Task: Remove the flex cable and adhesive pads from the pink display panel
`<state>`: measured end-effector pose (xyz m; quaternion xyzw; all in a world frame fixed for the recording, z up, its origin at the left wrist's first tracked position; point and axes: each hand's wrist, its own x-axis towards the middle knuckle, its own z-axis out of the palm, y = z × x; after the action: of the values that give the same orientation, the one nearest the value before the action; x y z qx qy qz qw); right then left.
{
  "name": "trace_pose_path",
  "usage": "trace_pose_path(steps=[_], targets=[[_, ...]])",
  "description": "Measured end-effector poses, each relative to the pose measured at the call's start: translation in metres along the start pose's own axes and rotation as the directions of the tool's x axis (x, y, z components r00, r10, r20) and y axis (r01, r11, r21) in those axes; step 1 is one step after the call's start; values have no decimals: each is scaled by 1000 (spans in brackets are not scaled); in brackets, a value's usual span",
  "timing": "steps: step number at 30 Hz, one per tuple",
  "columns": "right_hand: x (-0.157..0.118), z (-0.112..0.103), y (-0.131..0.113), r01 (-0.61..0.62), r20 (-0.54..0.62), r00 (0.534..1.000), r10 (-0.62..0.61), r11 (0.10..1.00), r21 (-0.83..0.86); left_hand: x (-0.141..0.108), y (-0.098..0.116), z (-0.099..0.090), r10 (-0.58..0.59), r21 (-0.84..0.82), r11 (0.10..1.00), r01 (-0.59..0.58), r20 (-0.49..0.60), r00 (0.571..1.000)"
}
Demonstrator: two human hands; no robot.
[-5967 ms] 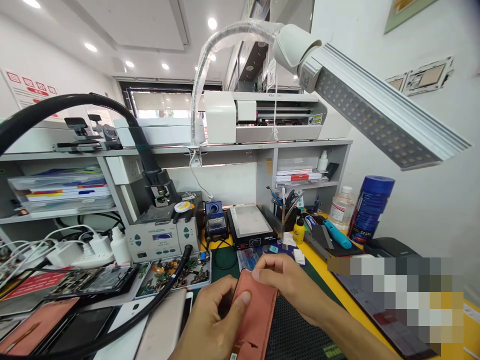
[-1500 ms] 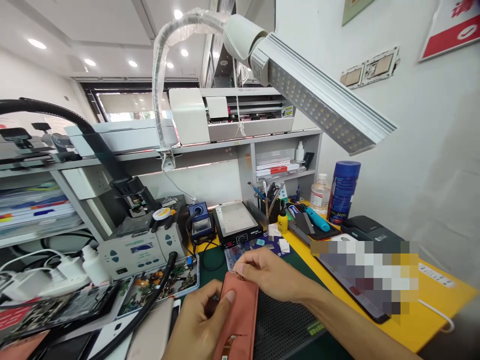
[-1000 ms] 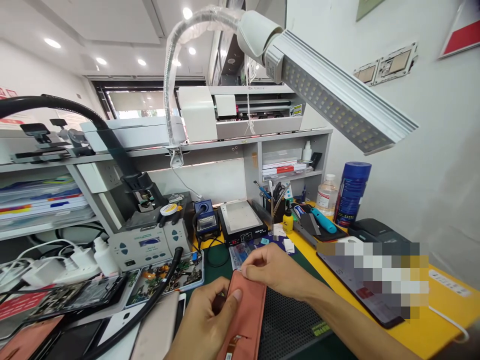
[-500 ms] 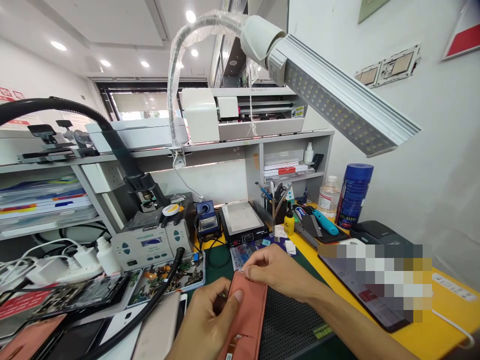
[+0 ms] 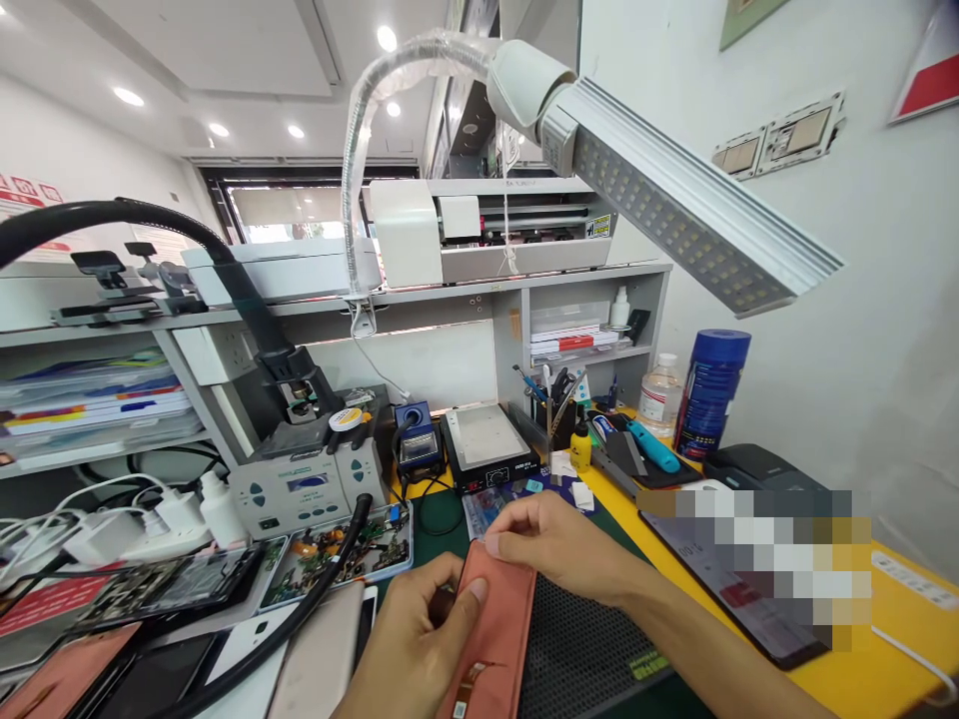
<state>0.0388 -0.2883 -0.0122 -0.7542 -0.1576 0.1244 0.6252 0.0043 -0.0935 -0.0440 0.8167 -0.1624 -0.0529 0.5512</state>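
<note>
A flat, salmon-coloured phone-shaped panel (image 5: 498, 624) is tilted up above the dark perforated mat (image 5: 580, 649). Wrapped around its left edge is my left hand (image 5: 424, 634), its thumb pressed on the panel's face. My right hand (image 5: 558, 544) pinches at the panel's top edge, thumb and forefinger close together; anything small between those fingertips is hidden. A thin brown flex cable (image 5: 471, 687) lies on the lower part of the panel.
A tray of small circuit parts (image 5: 341, 549), a grey soldering station (image 5: 300, 489) and a black hose (image 5: 330, 574) are at left. A phone (image 5: 730, 589) lies at right. An LED lamp (image 5: 696, 200) hangs overhead.
The fingers of my right hand have shifted slightly at the panel's top edge. My left hand keeps its hold. The whole view has moved a little.
</note>
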Motion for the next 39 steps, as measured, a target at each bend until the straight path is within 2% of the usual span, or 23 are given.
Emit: trace_pose_path(steps=[15, 28, 33, 35, 39], targets=[[1, -1, 0, -64, -11, 998, 64, 997, 46, 0, 0, -1, -2, 29, 1000, 2, 15, 1000], [7, -2, 4, -95, -37, 994, 103, 981, 169, 0, -1, 0, -19, -17, 1000, 20, 20, 1000], [12, -6, 10, -62, -77, 994, 76, 983, 171, 0, -1, -5, -6, -88, 996, 9, 31, 999], [14, -8, 13, -49, -91, 994, 65, 983, 175, 1, 0, -11, 9, -131, 991, -10, -8, 1000], [18, -15, 16, -32, -132, 990, 53, 987, 160, 9, -3, -27, 1, -249, 967, -48, -187, 982]])
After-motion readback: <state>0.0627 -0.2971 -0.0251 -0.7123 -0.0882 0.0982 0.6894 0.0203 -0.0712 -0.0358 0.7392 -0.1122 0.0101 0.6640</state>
